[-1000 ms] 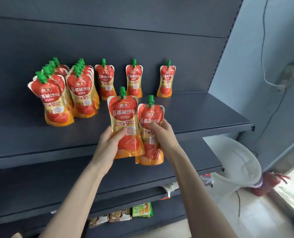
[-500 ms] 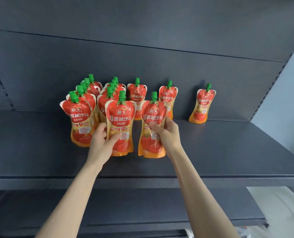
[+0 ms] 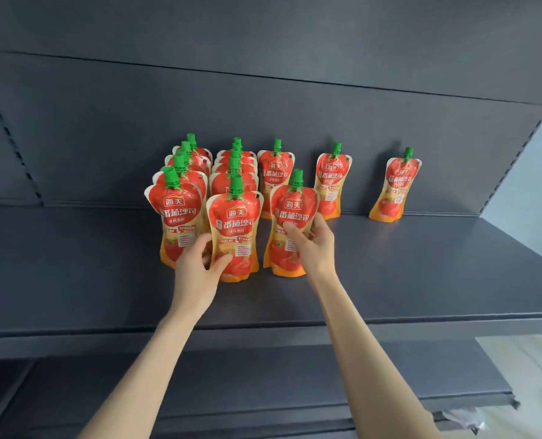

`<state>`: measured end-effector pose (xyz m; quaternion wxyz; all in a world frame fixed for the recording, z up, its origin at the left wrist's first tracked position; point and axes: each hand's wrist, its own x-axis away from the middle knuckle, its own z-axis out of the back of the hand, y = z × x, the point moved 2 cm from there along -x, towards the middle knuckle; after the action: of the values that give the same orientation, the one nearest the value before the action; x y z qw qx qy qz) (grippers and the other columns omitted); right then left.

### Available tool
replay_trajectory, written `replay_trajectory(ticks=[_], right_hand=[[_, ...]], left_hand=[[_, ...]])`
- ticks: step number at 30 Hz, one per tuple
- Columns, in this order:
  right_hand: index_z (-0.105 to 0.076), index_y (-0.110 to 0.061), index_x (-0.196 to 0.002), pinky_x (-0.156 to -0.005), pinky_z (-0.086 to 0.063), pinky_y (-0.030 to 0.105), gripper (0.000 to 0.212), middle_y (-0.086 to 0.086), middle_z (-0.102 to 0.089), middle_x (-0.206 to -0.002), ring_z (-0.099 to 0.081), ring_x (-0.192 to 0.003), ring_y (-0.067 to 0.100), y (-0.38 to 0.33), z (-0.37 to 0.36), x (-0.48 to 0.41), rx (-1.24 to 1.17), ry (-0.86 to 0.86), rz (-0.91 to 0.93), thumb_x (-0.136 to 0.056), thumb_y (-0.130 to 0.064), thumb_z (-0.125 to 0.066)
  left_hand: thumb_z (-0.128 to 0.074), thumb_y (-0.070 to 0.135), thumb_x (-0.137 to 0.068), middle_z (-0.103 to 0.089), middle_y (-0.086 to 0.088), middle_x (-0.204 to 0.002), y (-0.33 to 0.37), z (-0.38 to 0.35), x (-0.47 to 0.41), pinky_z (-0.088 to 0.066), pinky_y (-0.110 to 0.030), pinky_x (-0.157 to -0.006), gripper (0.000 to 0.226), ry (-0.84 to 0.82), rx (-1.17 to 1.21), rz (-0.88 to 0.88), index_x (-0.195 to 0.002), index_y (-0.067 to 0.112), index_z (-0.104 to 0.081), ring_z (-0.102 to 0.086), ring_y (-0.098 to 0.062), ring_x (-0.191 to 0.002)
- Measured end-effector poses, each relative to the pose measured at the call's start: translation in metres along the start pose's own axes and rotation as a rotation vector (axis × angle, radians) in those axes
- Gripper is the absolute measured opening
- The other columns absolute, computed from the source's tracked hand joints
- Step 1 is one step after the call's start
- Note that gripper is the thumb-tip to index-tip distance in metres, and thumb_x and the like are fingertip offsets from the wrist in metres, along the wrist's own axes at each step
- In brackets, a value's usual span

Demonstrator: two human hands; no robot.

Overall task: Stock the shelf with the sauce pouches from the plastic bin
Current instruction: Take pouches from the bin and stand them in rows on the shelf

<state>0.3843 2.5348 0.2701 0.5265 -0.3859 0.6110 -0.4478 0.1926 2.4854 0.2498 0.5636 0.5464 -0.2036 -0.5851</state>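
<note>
Red and orange sauce pouches with green caps stand on the dark grey shelf. My left hand grips the lower left side of one pouch, which stands upright at the front of the second row. My right hand holds another pouch by its middle, upright on the shelf in front of a third-row pouch. Two full rows of several pouches stand at the left. Single pouches stand at the back, one right of middle and one far right. The plastic bin is out of view.
The shelf's back panel rises behind the pouches. A lower shelf runs below my forearms. Something white shows at the lower right past the shelf end. The wall is on the right.
Both hands have carried their pouches up from below the shelf edge and set them upright at the front of the rows. The camera has moved closer.
</note>
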Motion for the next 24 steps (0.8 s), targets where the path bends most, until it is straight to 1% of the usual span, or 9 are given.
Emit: replay_trajectory(ticks=[2, 3, 6, 8, 10, 14, 18, 21, 24], right_hand=[[-0.06, -0.011, -0.106, -0.067, -0.053, 0.021, 0.022, -0.003, -0.069, -0.091, -0.067, -0.08, 0.004, 0.003, 0.001, 0.004, 0.013, -0.005, 0.007, -0.085, -0.009, -0.067], [-0.06, -0.01, -0.109, -0.07, -0.054, 0.023, 0.026, 0.0, -0.068, -0.095, -0.067, -0.083, 0.006, 0.005, 0.002, 0.005, 0.033, -0.013, 0.004, -0.084, -0.009, -0.068], [-0.056, -0.013, -0.119, -0.088, -0.054, 0.037, 0.041, 0.01, -0.062, -0.115, -0.063, -0.104, 0.019, 0.015, 0.001, 0.009, 0.151, -0.03, -0.009, -0.082, -0.014, -0.071], [-0.053, -0.014, -0.122, -0.093, -0.052, 0.042, 0.046, 0.01, -0.061, -0.119, -0.061, -0.108, 0.021, 0.022, -0.001, 0.013, 0.174, -0.034, -0.027, -0.081, -0.015, -0.072], [-0.05, -0.012, -0.122, -0.091, -0.054, 0.039, 0.045, 0.007, -0.063, -0.117, -0.062, -0.106, 0.02, 0.025, 0.0, 0.016, 0.169, -0.012, -0.033, -0.082, -0.012, -0.071], [-0.045, -0.017, -0.114, -0.081, -0.052, 0.023, 0.041, -0.002, -0.062, -0.11, -0.061, -0.103, 0.015, 0.026, 0.0, 0.017, 0.213, 0.066, 0.001, -0.083, -0.013, -0.071], [-0.046, -0.015, -0.116, -0.08, -0.052, 0.02, 0.037, -0.003, -0.062, -0.11, -0.06, -0.101, 0.012, 0.03, -0.004, 0.014, 0.264, 0.067, 0.017, -0.085, -0.015, -0.068], [-0.049, -0.015, -0.118, -0.087, -0.051, 0.028, 0.038, 0.004, -0.059, -0.117, -0.058, -0.106, 0.017, 0.035, -0.007, 0.005, 0.334, 0.084, 0.031, -0.085, -0.019, -0.069], [-0.053, -0.017, -0.119, -0.092, -0.049, 0.035, 0.039, 0.004, -0.061, -0.117, -0.056, -0.109, 0.021, 0.039, -0.01, -0.007, 0.408, 0.115, 0.042, -0.084, -0.023, -0.07]], left_hand=[[-0.073, 0.015, -0.079, -0.059, 0.007, -0.1, 0.001, 0.004, 0.002, -0.05, -0.023, -0.076, 0.036, 0.045, -0.033, -0.017, -0.111, 0.011, -0.058, -0.058, -0.008, -0.088], [-0.074, 0.015, -0.077, -0.059, 0.009, -0.094, 0.0, 0.006, 0.002, -0.049, -0.019, -0.072, 0.035, 0.058, -0.05, -0.022, -0.108, 0.011, -0.058, -0.057, -0.004, -0.081], [-0.077, 0.016, -0.074, -0.058, 0.011, -0.084, -0.003, 0.007, 0.0, -0.044, -0.012, -0.065, 0.03, 0.075, -0.072, -0.013, -0.097, 0.013, -0.058, -0.055, 0.0, -0.073], [-0.077, 0.016, -0.075, -0.059, 0.009, -0.085, -0.006, 0.008, -0.002, -0.043, -0.011, -0.065, 0.028, 0.076, -0.079, -0.019, -0.096, 0.011, -0.059, -0.056, -0.002, -0.074], [-0.076, 0.016, -0.075, -0.06, 0.008, -0.087, -0.008, 0.008, -0.004, -0.044, -0.013, -0.067, 0.028, 0.081, -0.083, -0.025, -0.098, 0.009, -0.061, -0.057, -0.005, -0.076], [-0.075, 0.017, -0.076, -0.064, 0.002, -0.093, -0.011, 0.005, -0.007, -0.048, -0.022, -0.073, 0.031, 0.1, -0.091, -0.042, -0.103, 0.008, -0.062, -0.059, -0.01, -0.082], [-0.074, 0.015, -0.078, -0.068, -0.005, -0.099, -0.013, 0.002, -0.008, -0.049, -0.024, -0.075, 0.033, 0.124, -0.104, -0.06, -0.107, 0.005, -0.062, -0.059, -0.011, -0.084], [-0.073, 0.015, -0.078, -0.068, -0.008, -0.102, -0.012, -0.001, -0.011, -0.05, -0.026, -0.076, 0.034, 0.134, -0.117, -0.065, -0.108, 0.005, -0.061, -0.063, -0.017, -0.088], [-0.073, 0.015, -0.078, -0.069, -0.009, -0.102, -0.012, -0.001, -0.012, -0.05, -0.028, -0.077, 0.034, 0.14, -0.13, -0.067, -0.108, 0.004, -0.061, -0.064, -0.02, -0.09]])
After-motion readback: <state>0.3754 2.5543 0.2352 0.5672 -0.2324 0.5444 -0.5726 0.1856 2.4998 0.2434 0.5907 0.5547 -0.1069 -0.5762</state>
